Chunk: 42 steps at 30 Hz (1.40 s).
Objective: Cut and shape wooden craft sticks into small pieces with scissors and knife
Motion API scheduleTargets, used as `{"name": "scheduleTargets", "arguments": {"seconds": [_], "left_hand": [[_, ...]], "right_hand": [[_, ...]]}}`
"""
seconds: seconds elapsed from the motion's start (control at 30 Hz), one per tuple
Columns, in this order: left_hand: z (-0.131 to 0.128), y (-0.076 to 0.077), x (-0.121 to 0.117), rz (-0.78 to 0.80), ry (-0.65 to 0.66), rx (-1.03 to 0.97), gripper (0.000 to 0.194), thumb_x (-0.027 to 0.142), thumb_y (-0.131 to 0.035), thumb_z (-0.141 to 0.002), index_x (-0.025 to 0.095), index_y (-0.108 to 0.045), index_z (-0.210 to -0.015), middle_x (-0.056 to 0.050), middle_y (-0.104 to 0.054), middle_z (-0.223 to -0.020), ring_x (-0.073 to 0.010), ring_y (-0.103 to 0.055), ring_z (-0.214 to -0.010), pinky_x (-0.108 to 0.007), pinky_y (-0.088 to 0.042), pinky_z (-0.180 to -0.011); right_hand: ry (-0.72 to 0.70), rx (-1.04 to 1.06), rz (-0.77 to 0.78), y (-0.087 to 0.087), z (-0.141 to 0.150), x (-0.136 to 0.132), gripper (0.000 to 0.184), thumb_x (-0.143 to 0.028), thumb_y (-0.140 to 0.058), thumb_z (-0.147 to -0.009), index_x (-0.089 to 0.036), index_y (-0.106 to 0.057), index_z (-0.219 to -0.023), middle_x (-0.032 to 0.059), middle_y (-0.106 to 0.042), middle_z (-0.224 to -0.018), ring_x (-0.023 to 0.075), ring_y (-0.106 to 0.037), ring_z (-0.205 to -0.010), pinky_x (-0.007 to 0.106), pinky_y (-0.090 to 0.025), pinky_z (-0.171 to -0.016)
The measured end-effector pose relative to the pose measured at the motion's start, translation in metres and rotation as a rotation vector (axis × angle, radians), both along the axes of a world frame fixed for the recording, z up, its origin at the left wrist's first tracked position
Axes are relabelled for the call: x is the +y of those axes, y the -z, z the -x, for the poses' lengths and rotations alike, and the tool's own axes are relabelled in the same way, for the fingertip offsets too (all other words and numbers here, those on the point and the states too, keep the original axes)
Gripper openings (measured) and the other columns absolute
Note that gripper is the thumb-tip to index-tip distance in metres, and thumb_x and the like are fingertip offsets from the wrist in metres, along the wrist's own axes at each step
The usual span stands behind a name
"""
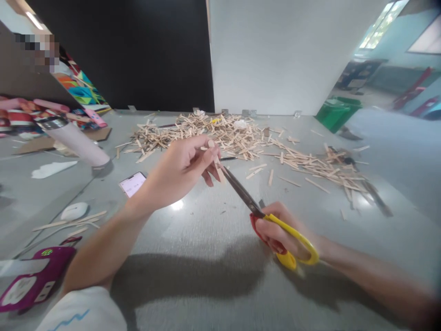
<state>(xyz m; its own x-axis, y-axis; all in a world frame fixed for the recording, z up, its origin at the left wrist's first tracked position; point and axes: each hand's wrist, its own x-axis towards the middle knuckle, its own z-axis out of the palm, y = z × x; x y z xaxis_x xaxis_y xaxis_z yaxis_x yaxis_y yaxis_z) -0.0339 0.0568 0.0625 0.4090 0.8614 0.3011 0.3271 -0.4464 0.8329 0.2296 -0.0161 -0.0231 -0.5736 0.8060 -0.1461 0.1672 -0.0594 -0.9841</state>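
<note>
A: How is the left hand (pixel 188 163) holding that wooden craft stick (pixel 219 174)?
B: It's pinching it between thumb and fingers above the table (pixel 193 234), probably leaving the lower end free for the scissors (pixel 253 207).
A: And the right hand (pixel 279 225)?
B: It's gripping their red-and-yellow handles, pointing the blades at the stick. I can't tell whether the tips are touching it.
A: Why is the stick pile (pixel 193 133) lying further back?
B: Perhaps it's keeping the near surface free for working. The grey tabletop is reflecting light; a phone (pixel 132 183) and a tumbler (pixel 77 140) are sitting leftward.
A: Beyond?
B: Black (pixel 138 55) and white panels (pixel 275 55) are standing behind; a green bin (pixel 337 112) is showing at right.
</note>
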Motion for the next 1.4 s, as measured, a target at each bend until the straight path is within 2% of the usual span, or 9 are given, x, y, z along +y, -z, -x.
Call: {"name": "scheduleTargets", "arguments": {"seconds": [0.23,0.4,0.57,0.77,1.13,1.23,1.4], "left_hand": [[-0.004,0.002,-0.009,0.006,0.02,0.06,0.03,0.044,-0.055,-0.111,0.022,-0.061,-0.091,-0.003,-0.077,-0.086,-0.0173,-0.078,-0.071,-0.026,-0.065,-0.061],[-0.005,0.004,-0.009,0.008,0.003,0.05,0.028,0.042,-0.054,-0.112,0.023,-0.061,-0.092,-0.004,-0.077,-0.085,-0.0181,-0.078,-0.075,-0.026,-0.066,-0.062],[-0.003,0.004,-0.009,0.0,-0.025,0.055,0.029,0.045,-0.056,-0.111,0.023,-0.061,-0.093,-0.003,-0.075,-0.081,-0.0192,-0.078,-0.072,-0.028,-0.066,-0.06],[-0.008,0.007,-0.009,0.03,0.0,0.043,0.028,0.041,-0.056,-0.111,0.023,-0.058,-0.089,-0.002,-0.073,-0.079,-0.0188,-0.08,-0.074,-0.024,-0.065,-0.056],[-0.009,0.008,-0.009,0.054,0.001,0.044,0.029,0.04,-0.055,-0.111,0.023,-0.058,-0.088,-0.002,-0.073,-0.076,-0.0193,-0.081,-0.072,-0.024,-0.064,-0.054],[-0.008,0.008,-0.007,0.012,0.001,0.076,0.029,0.041,-0.056,-0.111,0.022,-0.059,-0.089,-0.002,-0.073,-0.076,-0.0175,-0.079,-0.068,-0.023,-0.063,-0.055],[-0.003,0.007,-0.003,0.002,0.011,0.085,0.03,0.043,-0.057,-0.111,0.022,-0.062,-0.091,-0.003,-0.077,-0.081,-0.0186,-0.081,-0.075,-0.024,-0.064,-0.059]], "right_hand": [[-0.016,-0.053,0.031,-0.006,0.0,-0.005,0.053,-0.056,-0.066,-0.1,-0.025,-0.042,-0.066,-0.0088,-0.039,-0.049,0.0086,-0.04,-0.039,0.02,-0.036,-0.037],[0.002,-0.053,0.05,0.0,-0.001,-0.006,0.055,-0.053,-0.058,-0.105,-0.024,-0.046,-0.061,-0.0067,-0.043,-0.043,0.0082,-0.038,-0.036,0.02,-0.031,-0.035],[0.009,-0.035,0.062,0.005,-0.004,-0.007,0.051,-0.049,-0.061,-0.105,-0.023,-0.048,-0.062,-0.0072,-0.043,-0.044,0.0079,-0.037,-0.037,0.02,-0.032,-0.036],[0.035,-0.049,0.074,0.009,-0.003,-0.003,0.051,-0.041,-0.062,-0.104,-0.022,-0.047,-0.059,-0.007,-0.044,-0.044,0.0066,-0.036,-0.038,0.019,-0.031,-0.038],[0.124,-0.122,0.026,0.01,0.005,-0.007,0.062,-0.057,-0.067,-0.102,-0.024,-0.043,-0.056,-0.0065,-0.042,-0.04,0.0074,-0.035,-0.034,0.021,-0.024,-0.034],[0.094,-0.114,0.053,0.009,0.004,-0.006,0.069,-0.061,-0.059,-0.105,-0.023,-0.044,-0.049,-0.0044,-0.042,-0.037,0.0079,-0.037,-0.033,0.022,-0.026,-0.036],[-0.024,0.063,0.086,0.01,-0.001,-0.001,0.08,-0.061,-0.049,-0.109,-0.024,-0.045,-0.039,-0.002,-0.038,-0.031,0.0091,-0.036,-0.029,0.025,-0.03,-0.038]]}}
